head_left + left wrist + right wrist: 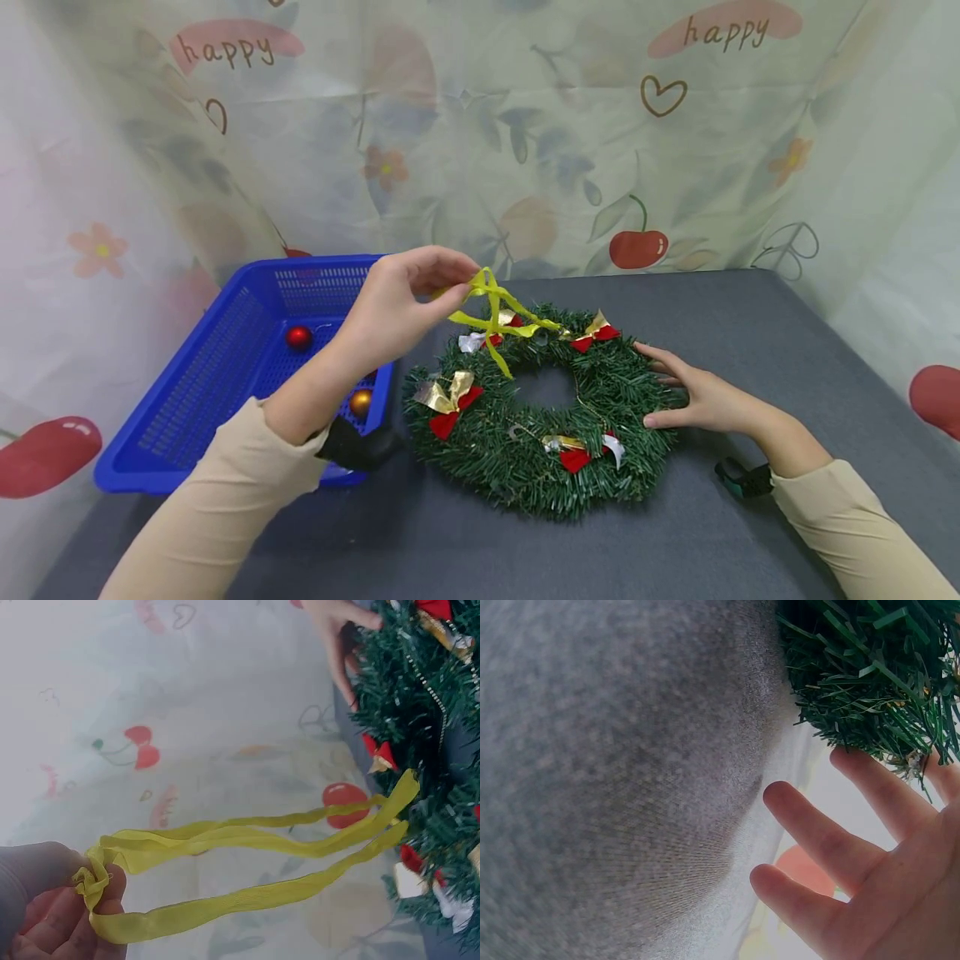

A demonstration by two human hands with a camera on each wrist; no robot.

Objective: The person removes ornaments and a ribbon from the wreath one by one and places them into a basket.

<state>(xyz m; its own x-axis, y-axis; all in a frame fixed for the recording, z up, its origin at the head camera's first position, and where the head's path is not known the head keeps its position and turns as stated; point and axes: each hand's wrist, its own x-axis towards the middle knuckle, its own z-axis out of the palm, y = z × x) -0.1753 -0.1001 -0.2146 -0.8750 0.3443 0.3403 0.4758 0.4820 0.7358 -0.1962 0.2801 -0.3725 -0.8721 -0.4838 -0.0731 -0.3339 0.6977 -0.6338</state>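
A green wreath [480, 450] with red, gold and white bows and strings of small beads lies flat on the dark table. My left hand [408, 304] pinches a yellow ribbon [493, 312] between thumb and fingers, above the wreath's far left side. In the left wrist view the ribbon [247, 844] is bunched at the fingertips, its strands hanging towards the wreath. At the wreath's right edge rests my right hand [701, 400], fingers spread and touching the greenery. The right wrist view shows those fingers [832, 840] straight, beside the wreath's needles [877, 675].
A blue plastic basket [176, 375] stands left of the wreath, partly behind the left arm. Inside it are a red ball [298, 337] and a gold ball [361, 404]. A patterned curtain [465, 150] hangs behind the dark grey table [525, 558].
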